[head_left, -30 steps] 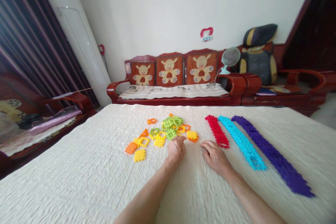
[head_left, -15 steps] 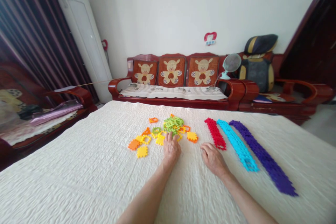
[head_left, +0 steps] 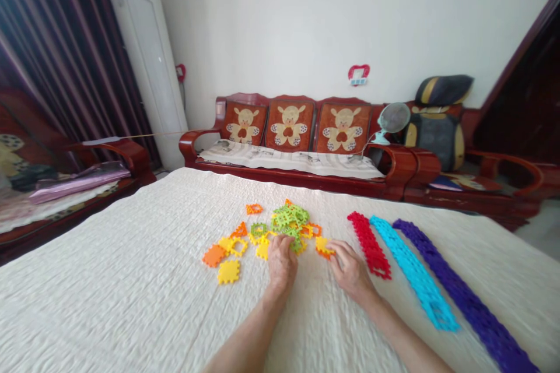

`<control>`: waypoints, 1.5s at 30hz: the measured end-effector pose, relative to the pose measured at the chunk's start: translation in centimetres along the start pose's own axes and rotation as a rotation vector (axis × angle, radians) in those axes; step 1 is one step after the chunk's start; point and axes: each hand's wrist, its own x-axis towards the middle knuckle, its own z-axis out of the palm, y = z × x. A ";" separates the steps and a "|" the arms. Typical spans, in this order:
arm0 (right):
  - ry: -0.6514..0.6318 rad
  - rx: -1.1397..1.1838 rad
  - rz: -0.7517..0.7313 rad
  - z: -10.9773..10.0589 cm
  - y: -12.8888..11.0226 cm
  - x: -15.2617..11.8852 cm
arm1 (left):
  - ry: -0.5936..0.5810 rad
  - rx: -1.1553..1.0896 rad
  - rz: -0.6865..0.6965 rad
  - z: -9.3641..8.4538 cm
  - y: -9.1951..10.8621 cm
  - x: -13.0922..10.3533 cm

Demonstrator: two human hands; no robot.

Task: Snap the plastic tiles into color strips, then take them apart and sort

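Observation:
Loose interlocking plastic tiles with toothed edges lie on the white quilted cover. My left hand [head_left: 282, 263] is at the near side of the pile, fingers bent down and closed; its fingertips are hidden, so what they hold does not show. Beside it are a yellow tile [head_left: 262, 249] and heaped green tiles [head_left: 289, 217]. My right hand [head_left: 351, 273] has its fingers stretched to the right edge of a yellow square tile [head_left: 322, 244], which lies over an orange one. The thumb is apart from the fingers.
To the right lie a red row of tiles [head_left: 370, 245], a light blue row [head_left: 413, 271] and a long purple row [head_left: 464, 297]. Orange tiles [head_left: 214, 255] and another yellow square [head_left: 228, 272] lie left. Beyond the covered surface [head_left: 144, 291] stands a wooden sofa [head_left: 284, 172].
My right hand has moved from bare cover to the yellow square tile, its fingers now extended. My left hand stays by the pile with its fingers more curled. The view has shifted slightly.

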 end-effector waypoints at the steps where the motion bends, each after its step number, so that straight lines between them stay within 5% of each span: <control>1: -0.006 0.016 -0.009 0.9 -0.2 1.5 | 0.058 -0.031 -0.013 0.1 -0.2 0.1; 7: -0.060 -0.037 0.095 7.4 -1.0 10.2 | 0.216 -0.116 -0.079 0.2 -0.8 0.5; 12: -0.219 -0.086 0.270 9.8 -0.4 13.3 | 0.225 -0.076 -0.157 0.1 -0.7 0.6; 16: -0.275 -0.095 0.209 9.9 -0.4 12.6 | 0.235 -0.019 -0.193 0.0 -0.5 0.9; 29: -0.120 0.054 0.001 6.5 -2.1 6.7 | 0.175 0.035 -0.258 0.1 -1.7 1.8; 38: -0.098 0.185 0.097 5.3 -2.2 5.7 | -0.091 0.206 -0.186 -1.0 -0.4 2.1; 45: 0.051 0.049 0.057 5.1 -2.4 5.6 | -0.090 0.277 -0.157 -1.1 -0.4 1.8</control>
